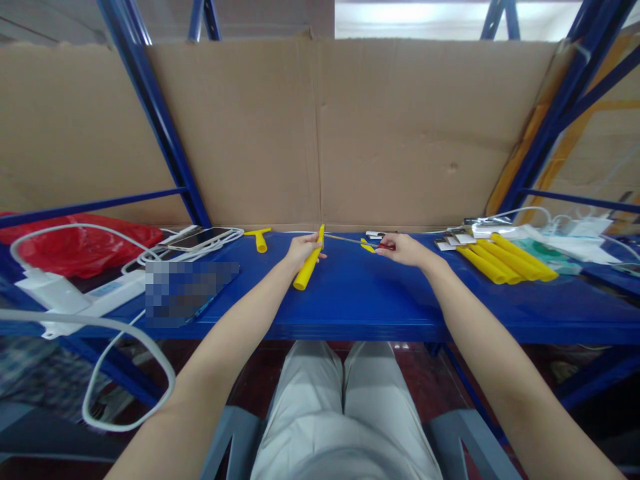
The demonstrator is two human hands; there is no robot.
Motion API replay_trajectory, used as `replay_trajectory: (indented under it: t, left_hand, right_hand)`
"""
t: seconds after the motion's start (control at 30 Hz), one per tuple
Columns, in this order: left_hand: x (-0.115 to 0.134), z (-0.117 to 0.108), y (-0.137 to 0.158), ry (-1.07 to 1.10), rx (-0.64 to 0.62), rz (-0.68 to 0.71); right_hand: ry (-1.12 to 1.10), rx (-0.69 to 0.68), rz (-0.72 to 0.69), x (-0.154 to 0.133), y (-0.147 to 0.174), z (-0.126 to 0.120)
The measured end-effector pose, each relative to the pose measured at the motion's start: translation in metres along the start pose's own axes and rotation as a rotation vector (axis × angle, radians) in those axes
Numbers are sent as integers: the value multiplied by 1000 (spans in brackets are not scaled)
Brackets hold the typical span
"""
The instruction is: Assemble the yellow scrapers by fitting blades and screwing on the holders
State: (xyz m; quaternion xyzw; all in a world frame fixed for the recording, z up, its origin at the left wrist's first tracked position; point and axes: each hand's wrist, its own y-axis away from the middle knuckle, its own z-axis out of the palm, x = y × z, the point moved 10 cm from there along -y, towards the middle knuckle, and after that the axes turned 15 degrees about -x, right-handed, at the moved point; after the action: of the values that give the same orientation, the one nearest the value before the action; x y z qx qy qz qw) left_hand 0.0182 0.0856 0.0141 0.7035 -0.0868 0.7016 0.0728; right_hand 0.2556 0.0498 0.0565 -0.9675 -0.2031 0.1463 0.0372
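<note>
My left hand (304,249) is closed round a yellow tube-shaped handle (305,270), which tilts with its round end toward me. In my right hand (403,249) is a screwdriver-like tool (350,239) with a thin shaft and a red grip, mostly covered by my fingers. The shaft points left, and its tip is at the upper part of the yellow handle; whether it touches cannot be made out. A small flat yellow piece (368,247) lies by the shaft. Left of my left hand, a yellow T-shaped piece (261,241) rests on the blue table (370,300).
Several yellow tubes (507,259) lie at the right beside clear plastic and white cables. On the left are a phone (197,238), a power strip (105,300), a red plastic bag (80,243) and a blurred-out flat object (193,290). A cardboard wall (320,133) stands behind.
</note>
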Motion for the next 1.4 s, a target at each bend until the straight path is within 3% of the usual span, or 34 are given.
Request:
replay_trajectory:
  t: [0.27, 0.63, 0.97, 1.4]
  left_hand:
    - [0, 0, 0, 2, -14, 2]
    - [-2, -2, -2, -6, -14, -17]
    - [-4, -2, -6, -9, -45, 3]
    - [-6, -3, -8, 22, -57, -3]
  right_hand:
    - [62, 78, 47, 3, 2, -6]
    - [-55, -71, -42, -6, -3, 7]
    - [2, 70, 3, 7, -4, 1]
    - [61, -4, -48, -6, -1, 2]
